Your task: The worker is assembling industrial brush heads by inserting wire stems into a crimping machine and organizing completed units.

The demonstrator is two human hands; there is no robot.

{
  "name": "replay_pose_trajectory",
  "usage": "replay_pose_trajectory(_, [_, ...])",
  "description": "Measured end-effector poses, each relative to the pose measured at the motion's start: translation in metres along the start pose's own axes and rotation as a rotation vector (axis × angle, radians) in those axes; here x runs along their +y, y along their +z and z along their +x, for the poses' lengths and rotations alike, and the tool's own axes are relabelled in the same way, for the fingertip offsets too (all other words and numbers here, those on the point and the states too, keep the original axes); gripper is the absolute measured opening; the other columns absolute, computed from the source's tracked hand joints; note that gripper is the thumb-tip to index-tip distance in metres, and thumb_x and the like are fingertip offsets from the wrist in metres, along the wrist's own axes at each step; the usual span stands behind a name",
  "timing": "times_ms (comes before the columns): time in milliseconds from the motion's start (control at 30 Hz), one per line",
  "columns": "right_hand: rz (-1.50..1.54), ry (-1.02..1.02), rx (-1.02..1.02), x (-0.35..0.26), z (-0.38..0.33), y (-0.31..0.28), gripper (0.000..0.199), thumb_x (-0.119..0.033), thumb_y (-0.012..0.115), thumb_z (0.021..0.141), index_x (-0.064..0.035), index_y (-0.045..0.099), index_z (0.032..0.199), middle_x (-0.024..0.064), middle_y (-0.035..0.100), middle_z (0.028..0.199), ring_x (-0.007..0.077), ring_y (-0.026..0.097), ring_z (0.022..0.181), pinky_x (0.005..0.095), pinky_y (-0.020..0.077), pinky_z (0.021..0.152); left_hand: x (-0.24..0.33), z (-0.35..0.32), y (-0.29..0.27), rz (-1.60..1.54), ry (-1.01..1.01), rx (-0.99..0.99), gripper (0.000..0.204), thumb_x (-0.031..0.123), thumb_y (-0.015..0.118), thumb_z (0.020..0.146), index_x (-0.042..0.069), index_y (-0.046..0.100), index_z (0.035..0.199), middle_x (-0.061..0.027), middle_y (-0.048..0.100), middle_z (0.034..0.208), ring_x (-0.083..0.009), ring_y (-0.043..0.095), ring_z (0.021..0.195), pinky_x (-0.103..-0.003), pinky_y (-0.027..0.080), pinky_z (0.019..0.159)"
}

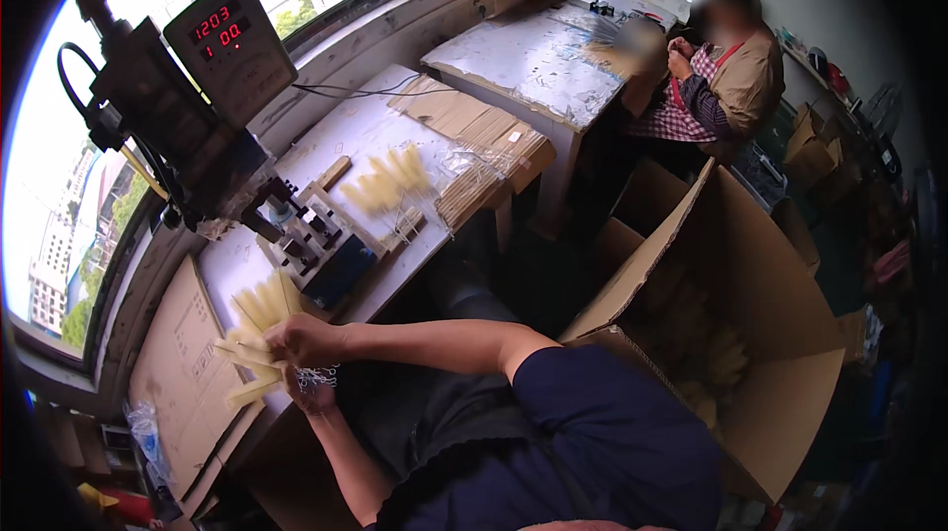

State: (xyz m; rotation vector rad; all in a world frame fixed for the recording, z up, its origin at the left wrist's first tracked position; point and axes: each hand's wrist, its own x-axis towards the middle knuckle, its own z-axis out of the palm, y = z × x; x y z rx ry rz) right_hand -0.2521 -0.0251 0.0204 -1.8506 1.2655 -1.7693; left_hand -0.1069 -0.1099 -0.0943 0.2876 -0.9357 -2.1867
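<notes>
At the near left end of the table, my left hand (312,395) is closed around the wire ends of a bunch of cream bristle brushes (259,306). Their bristle heads fan out to the left, and looped wire ends (318,376) poke out beside my fingers. Just above it, my right hand (304,339) is closed against the same bunch, fingers pressed together; what it pinches is hidden. A bench press (163,87) with a metal clamping fixture (314,235) stands beyond my hands. More cream brushes (387,181) lie on the table right of the fixture.
A digital display (229,49) is mounted by the press. Flattened cardboard (464,121) covers part of the white table. A large open carton (632,274), with cream brushes inside, stands at my right. Another person (726,67) sits at a farther table (533,62).
</notes>
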Motion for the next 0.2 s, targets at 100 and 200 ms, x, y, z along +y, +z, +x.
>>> replay_pose_trajectory(100, [0.025, -0.024, 0.265, 0.011, 0.004, 0.035, 0.013, 0.000, 0.069, 0.073, -0.0013, 0.061, 0.082, 0.0162, 0.059, 0.076, 0.0336, 0.063, 0.073, 0.0384, 0.0479, 0.064, 0.025, -0.008, 0.096, -0.194, 0.146, 0.697, 0.021, 0.007, 0.060, 0.081, -0.009, 0.064, 0.095, -0.0100, 0.059, 0.057, -0.0219, 0.059, 0.048, -0.039, 0.050, 0.044])
replay_pose_trajectory(200, [0.089, -0.054, 0.363, 0.005, 0.008, 0.052, 0.015, -0.005, 0.074, 0.075, -0.0021, 0.062, 0.085, 0.0172, 0.061, 0.083, 0.0343, 0.064, 0.078, 0.0392, 0.0492, 0.068, 0.028, -0.001, -0.021, -0.130, -0.031, 0.016, 0.062, 0.041, 0.059, 0.094, 0.013, 0.040, 0.145, -0.0074, 0.048, 0.142, -0.0266, 0.049, 0.129, -0.041, 0.044, 0.107])
